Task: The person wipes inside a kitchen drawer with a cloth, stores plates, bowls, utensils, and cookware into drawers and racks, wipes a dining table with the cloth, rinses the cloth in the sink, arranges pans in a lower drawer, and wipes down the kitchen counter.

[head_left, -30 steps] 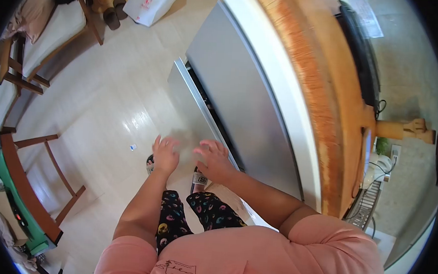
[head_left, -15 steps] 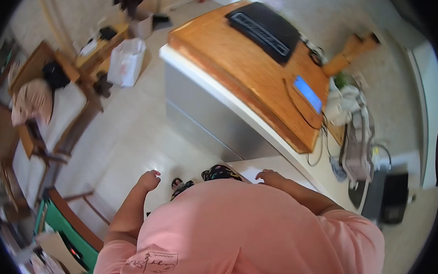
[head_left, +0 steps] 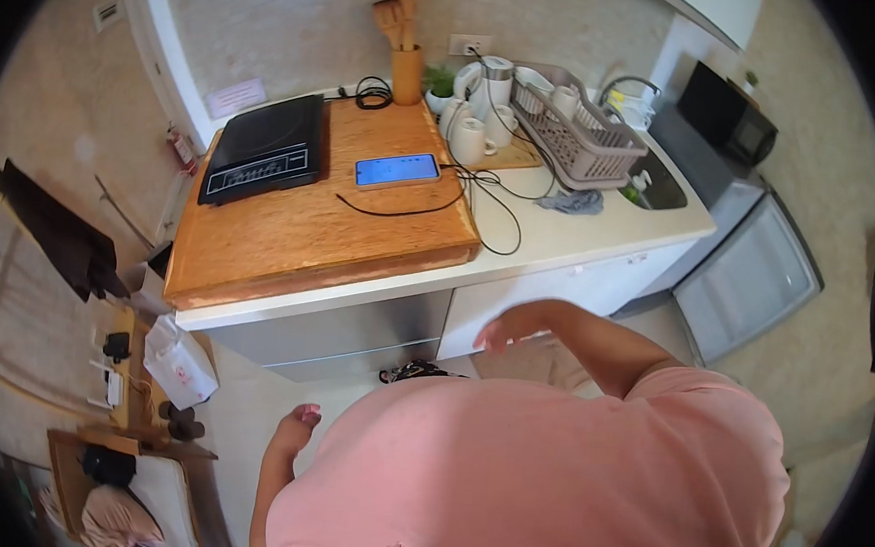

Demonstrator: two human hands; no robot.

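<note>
My left hand (head_left: 298, 427) hangs low beside the pink shirt, its fingers loosely bent, with nothing visible in them. In front of the white cabinet (head_left: 556, 296), my right hand (head_left: 510, 325) is held with loose, slightly spread fingers and is empty. Neither hand touches the counter. Nearest above them is a thick wooden board (head_left: 288, 254) on the white countertop (head_left: 530, 241). On that board lie a black induction cooktop (head_left: 268, 148) and a phone (head_left: 397, 170) with a lit blue screen and a black cable (head_left: 391, 214).
Behind stand a utensil holder (head_left: 407, 75), white mugs (head_left: 469, 140), a kettle (head_left: 491, 88) and a dish rack (head_left: 581, 142). A grey cloth (head_left: 574, 202) lies near the sink (head_left: 660, 187). A fridge door (head_left: 748, 282) stands open at right; a white bag (head_left: 180, 363) is at left.
My view has turned right, bringing the counter upright ahead, with the sink and fridge in sight. My right hand has risen slightly and moved left in view; the left hand sits lower.
</note>
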